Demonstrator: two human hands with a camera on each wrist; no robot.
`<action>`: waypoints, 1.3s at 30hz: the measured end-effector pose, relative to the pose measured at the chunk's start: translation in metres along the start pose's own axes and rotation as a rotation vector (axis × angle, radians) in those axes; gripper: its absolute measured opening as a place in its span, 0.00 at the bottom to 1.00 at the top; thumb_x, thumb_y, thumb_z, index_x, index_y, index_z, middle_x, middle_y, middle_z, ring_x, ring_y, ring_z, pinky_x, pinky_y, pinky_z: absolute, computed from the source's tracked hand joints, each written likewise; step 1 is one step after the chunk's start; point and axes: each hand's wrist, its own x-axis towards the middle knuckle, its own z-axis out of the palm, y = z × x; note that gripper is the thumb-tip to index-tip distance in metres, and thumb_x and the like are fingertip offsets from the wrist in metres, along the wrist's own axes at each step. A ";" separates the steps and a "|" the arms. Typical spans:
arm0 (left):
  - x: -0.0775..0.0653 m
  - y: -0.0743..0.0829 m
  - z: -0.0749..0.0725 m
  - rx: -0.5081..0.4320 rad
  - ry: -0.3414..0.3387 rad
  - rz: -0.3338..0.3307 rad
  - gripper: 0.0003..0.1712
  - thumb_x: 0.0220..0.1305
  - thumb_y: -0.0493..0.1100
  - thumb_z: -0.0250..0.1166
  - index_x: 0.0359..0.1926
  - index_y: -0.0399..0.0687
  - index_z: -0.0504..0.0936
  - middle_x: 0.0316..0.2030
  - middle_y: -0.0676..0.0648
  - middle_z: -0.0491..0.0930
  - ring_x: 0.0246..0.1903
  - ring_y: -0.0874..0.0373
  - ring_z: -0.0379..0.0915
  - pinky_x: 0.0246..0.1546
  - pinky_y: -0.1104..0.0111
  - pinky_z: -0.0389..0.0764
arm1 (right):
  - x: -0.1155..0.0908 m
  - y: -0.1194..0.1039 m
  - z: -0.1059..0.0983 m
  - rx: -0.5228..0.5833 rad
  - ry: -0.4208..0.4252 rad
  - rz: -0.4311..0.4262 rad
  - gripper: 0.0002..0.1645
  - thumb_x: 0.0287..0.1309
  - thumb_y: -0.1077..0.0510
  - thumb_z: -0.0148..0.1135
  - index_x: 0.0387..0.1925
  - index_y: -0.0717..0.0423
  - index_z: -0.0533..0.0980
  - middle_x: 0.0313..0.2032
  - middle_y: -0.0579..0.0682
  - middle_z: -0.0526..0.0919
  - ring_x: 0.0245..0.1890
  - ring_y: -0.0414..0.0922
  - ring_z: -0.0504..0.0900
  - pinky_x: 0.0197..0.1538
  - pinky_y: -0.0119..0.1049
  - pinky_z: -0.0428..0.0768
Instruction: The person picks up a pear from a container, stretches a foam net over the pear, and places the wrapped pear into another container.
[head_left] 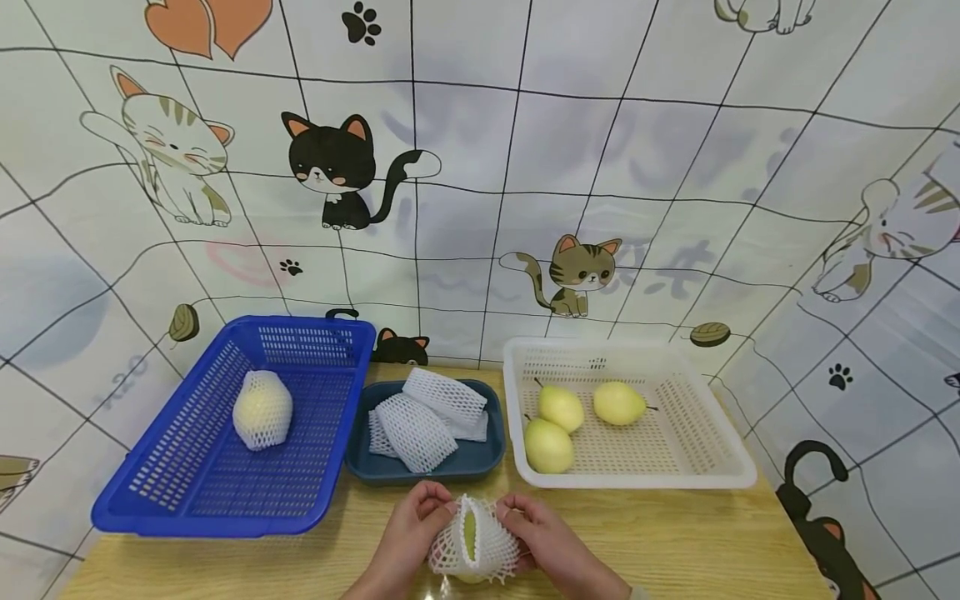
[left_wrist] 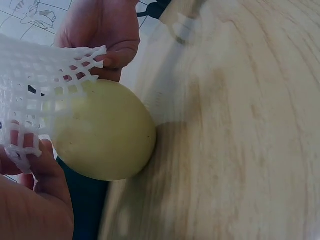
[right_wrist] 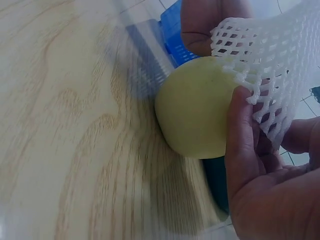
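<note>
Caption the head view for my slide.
Left hand and right hand hold a foam net partly over a pear.

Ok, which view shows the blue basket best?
Head: the whole blue basket is in frame, netted fruit inside. Right wrist catches only a small part of it beyond the half-netted pear; left wrist shows none.

The person's left hand (head_left: 413, 528) and right hand (head_left: 548, 537) are bare; beyond the right wrist shows a sliver of pale greyish cuff or band (head_left: 639, 593).
</note>
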 end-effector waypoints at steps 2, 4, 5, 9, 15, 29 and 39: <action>0.000 -0.002 0.000 0.007 -0.005 -0.004 0.13 0.71 0.35 0.63 0.49 0.31 0.71 0.35 0.49 0.78 0.39 0.57 0.74 0.40 0.70 0.77 | 0.000 0.002 -0.001 -0.003 0.006 0.001 0.17 0.80 0.49 0.51 0.50 0.60 0.72 0.34 0.49 0.81 0.31 0.41 0.80 0.29 0.31 0.79; 0.000 -0.003 0.000 0.017 -0.006 -0.004 0.13 0.71 0.35 0.63 0.49 0.30 0.71 0.35 0.49 0.78 0.39 0.57 0.74 0.40 0.70 0.77 | 0.000 0.004 -0.002 -0.006 0.010 0.005 0.16 0.79 0.50 0.51 0.50 0.60 0.72 0.34 0.49 0.80 0.31 0.41 0.79 0.30 0.32 0.79; -0.001 -0.004 0.000 0.020 -0.004 -0.003 0.13 0.71 0.35 0.63 0.50 0.30 0.71 0.35 0.49 0.78 0.39 0.57 0.74 0.40 0.71 0.76 | 0.000 0.005 -0.003 -0.006 0.014 0.008 0.15 0.79 0.50 0.51 0.50 0.60 0.72 0.34 0.49 0.80 0.31 0.41 0.79 0.30 0.32 0.79; -0.001 -0.007 -0.001 0.027 0.014 0.005 0.14 0.71 0.34 0.63 0.50 0.28 0.71 0.35 0.49 0.79 0.39 0.58 0.74 0.40 0.72 0.76 | 0.001 0.007 -0.004 -0.012 0.025 0.015 0.15 0.79 0.52 0.51 0.50 0.61 0.72 0.34 0.49 0.79 0.32 0.41 0.79 0.30 0.33 0.80; 0.000 -0.011 -0.005 0.005 0.032 0.005 0.15 0.71 0.35 0.62 0.50 0.27 0.71 0.36 0.50 0.78 0.39 0.58 0.73 0.40 0.72 0.76 | 0.004 0.007 -0.003 -0.030 0.024 0.019 0.15 0.79 0.53 0.50 0.51 0.63 0.72 0.35 0.49 0.79 0.33 0.42 0.80 0.30 0.33 0.81; 0.000 -0.014 -0.011 -0.197 0.011 -0.168 0.16 0.63 0.34 0.55 0.53 0.37 0.74 0.40 0.51 0.78 0.35 0.61 0.74 0.32 0.71 0.75 | 0.004 0.020 -0.002 -0.020 0.012 0.038 0.13 0.81 0.57 0.46 0.52 0.64 0.70 0.35 0.49 0.79 0.33 0.43 0.80 0.31 0.34 0.81; -0.003 -0.023 -0.021 -0.244 -0.086 -0.143 0.26 0.58 0.27 0.54 0.60 0.31 0.68 0.46 0.48 0.77 0.41 0.59 0.74 0.36 0.70 0.78 | 0.008 0.022 -0.003 0.001 0.017 0.054 0.13 0.80 0.57 0.47 0.52 0.63 0.71 0.37 0.51 0.80 0.35 0.44 0.82 0.33 0.35 0.83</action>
